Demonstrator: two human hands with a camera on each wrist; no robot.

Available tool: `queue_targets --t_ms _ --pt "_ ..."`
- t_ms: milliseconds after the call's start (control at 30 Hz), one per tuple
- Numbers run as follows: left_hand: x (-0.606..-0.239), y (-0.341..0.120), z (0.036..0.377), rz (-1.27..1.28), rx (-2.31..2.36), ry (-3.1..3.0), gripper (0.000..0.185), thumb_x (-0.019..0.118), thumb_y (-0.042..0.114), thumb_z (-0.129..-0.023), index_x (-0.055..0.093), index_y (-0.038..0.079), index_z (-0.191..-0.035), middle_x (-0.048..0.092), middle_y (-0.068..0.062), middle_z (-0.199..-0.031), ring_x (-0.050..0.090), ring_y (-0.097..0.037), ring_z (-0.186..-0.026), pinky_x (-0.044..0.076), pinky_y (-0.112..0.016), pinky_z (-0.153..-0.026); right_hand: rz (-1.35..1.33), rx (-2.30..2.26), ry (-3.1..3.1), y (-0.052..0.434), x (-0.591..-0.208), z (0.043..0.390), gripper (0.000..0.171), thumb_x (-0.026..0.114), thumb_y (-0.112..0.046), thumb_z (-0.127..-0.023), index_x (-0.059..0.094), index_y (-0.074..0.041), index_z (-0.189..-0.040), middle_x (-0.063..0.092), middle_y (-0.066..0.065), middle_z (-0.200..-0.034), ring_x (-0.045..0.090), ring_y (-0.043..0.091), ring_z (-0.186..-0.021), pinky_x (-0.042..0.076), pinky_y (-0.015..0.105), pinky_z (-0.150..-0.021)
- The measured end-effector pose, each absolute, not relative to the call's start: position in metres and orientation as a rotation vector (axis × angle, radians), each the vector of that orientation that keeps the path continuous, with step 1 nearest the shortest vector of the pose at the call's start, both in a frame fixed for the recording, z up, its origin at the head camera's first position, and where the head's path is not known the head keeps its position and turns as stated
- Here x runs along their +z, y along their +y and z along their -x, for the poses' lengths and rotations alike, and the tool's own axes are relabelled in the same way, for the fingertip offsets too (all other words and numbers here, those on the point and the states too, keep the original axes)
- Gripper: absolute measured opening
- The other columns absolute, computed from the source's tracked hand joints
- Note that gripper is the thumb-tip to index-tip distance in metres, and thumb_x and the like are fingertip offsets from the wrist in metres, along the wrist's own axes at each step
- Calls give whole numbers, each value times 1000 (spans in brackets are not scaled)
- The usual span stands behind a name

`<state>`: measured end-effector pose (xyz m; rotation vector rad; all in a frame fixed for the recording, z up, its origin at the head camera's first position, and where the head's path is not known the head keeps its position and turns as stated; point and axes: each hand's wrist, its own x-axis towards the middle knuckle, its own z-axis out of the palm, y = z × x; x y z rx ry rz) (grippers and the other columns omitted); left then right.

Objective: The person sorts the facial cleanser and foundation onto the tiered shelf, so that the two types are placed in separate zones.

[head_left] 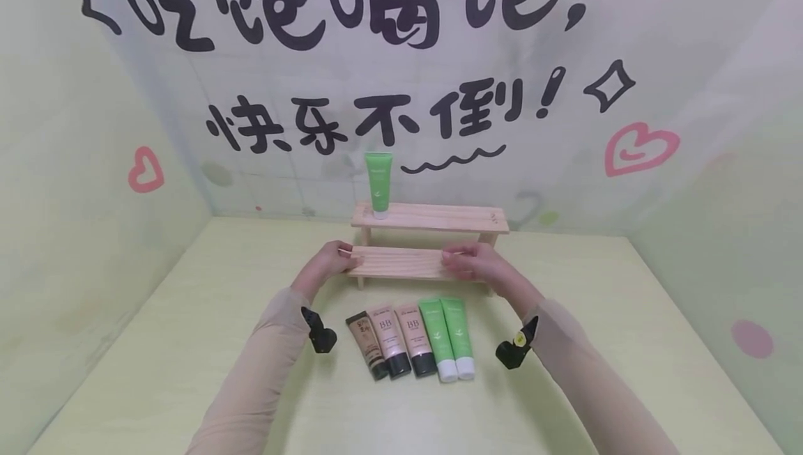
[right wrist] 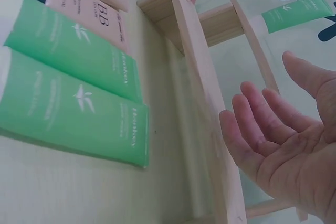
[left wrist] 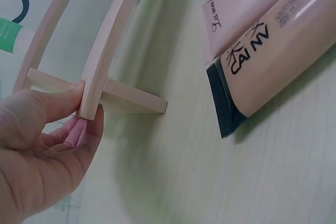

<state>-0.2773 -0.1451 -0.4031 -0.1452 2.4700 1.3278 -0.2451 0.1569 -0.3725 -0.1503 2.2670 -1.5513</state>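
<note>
A two-tier wooden shelf (head_left: 433, 217) stands mid-table, with a green tube (head_left: 378, 187) upright on the left end of its upper board. My left hand (head_left: 329, 261) pinches the left end of the lower board (head_left: 398, 263), thumb on top and fingers beneath, as the left wrist view shows for the hand (left wrist: 84, 111) and the board (left wrist: 113, 30). My right hand (head_left: 467, 265) is at the board's right part. In the right wrist view this hand (right wrist: 262, 93) is spread, its straight fingers beside the board (right wrist: 202, 93); whether they touch it is unclear.
Several tubes lie side by side in front of the shelf: a dark beige one (head_left: 366, 343), two pink BB tubes (head_left: 401, 338) and two green ones (head_left: 447, 336). Pale green walls (head_left: 75, 232) with printed lettering enclose the table (head_left: 188, 343) on three sides.
</note>
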Motion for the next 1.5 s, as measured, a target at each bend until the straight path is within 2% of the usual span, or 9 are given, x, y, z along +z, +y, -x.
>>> queue_targets --t_ms 233,267,367,500,600,1033,1267,1500 --pt "-409 -149 285 163 1320 2463 52 60 18 -87 40 -4 -130 52 -21 -122 58 -26 -103 50 -33 -88 201 -1521 2270 165 -381 238 51 58 -28 -89 48 2 -128 60 20 -119 59 29 -109 51 37 -89" --pt "-412 -150 288 145 1321 2467 54 63 20 -86 41 -5 -129 54 -21 -118 59 -25 -99 51 -32 -84 199 -1533 2259 167 -382 237 50 58 -27 -89 48 2 -128 60 20 -119 58 31 -109 51 37 -89" --pt "-415 -150 291 139 1307 2465 57 64 21 -85 40 -5 -129 54 -20 -118 59 -24 -97 51 -31 -82 197 -1548 2238 169 -386 234 50 58 -26 -89 47 4 -128 59 21 -120 56 35 -111 51 39 -90" --pt "-409 -147 286 175 1306 2460 53 61 18 -87 40 -3 -131 52 -21 -123 58 -26 -103 49 -33 -88 190 -1561 2222 172 -389 232 52 58 -28 -89 47 5 -128 58 23 -121 54 38 -113 51 40 -89" --pt "-405 -146 283 182 1304 2470 50 58 17 -89 40 -3 -131 51 -21 -124 57 -25 -103 49 -31 -87 190 -1574 2211 175 -391 230 53 57 -29 -89 46 5 -128 55 26 -122 54 38 -113 52 40 -88" --pt "-407 -146 282 191 1311 2444 52 58 19 -89 38 -2 -133 50 -21 -125 56 -25 -104 48 -32 -88 270 -1445 2135 199 -402 216 57 56 -32 -90 44 8 -128 55 26 -122 58 32 -107 52 41 -88" --pt "-408 -145 284 205 1306 2453 51 58 17 -89 39 -1 -132 52 -20 -122 58 -23 -100 50 -29 -84 184 -1398 2118 202 -409 215 53 59 -28 -88 48 8 -125 61 21 -114 62 25 -99 54 39 -84" --pt "-408 -145 285 211 1315 2438 51 58 17 -89 39 -1 -132 52 -20 -123 57 -24 -102 49 -30 -86 117 -1427 2140 199 -418 213 54 58 -27 -89 45 11 -125 59 24 -114 63 23 -94 55 37 -81"
